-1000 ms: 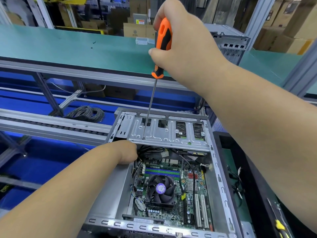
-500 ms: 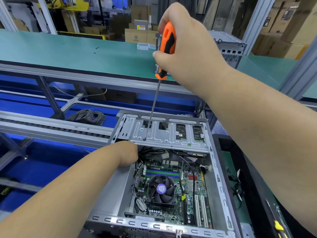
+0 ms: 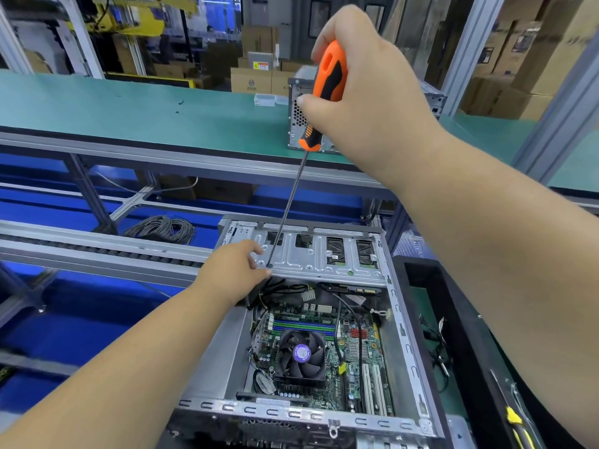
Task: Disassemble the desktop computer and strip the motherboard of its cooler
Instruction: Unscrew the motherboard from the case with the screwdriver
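**Orange-handled screwdriver set on the drive cage of an open computer**

Orange and black, the screwdriver (image 3: 325, 92) stands nearly upright in the right hand (image 3: 366, 92), whose fingers are curled round the handle with the thumb pressed on its front. Its long dark shaft slants down and to the left, and the tip meets a screw spot at the near left corner of the silver drive cage (image 3: 321, 254).

That cage spans the far end of the computer case (image 3: 402, 335), which lies open on its side in front of the person. The left hand (image 3: 235, 270) rests at the cage's left corner, its fingertips pinching the near edge of the metal just beside the screwdriver tip.

Below the cage, inside the case, lies the green motherboard (image 3: 353, 358). Its cooler (image 3: 301, 354), a black fan with a purple round label at the hub, sits on the board left of centre, still mounted. Black cables (image 3: 348, 319) run from under the cage across the board, and two white slots stand near the board's right edge.

Beyond the case runs a green tabletop (image 3: 129, 108) on a grey metal frame, with another grey computer case (image 3: 296, 124) standing on it behind the right hand. A coil of grey wire (image 3: 162, 228) lies on the lower level to the left. Cardboard boxes (image 3: 252, 79) are stacked in the background.
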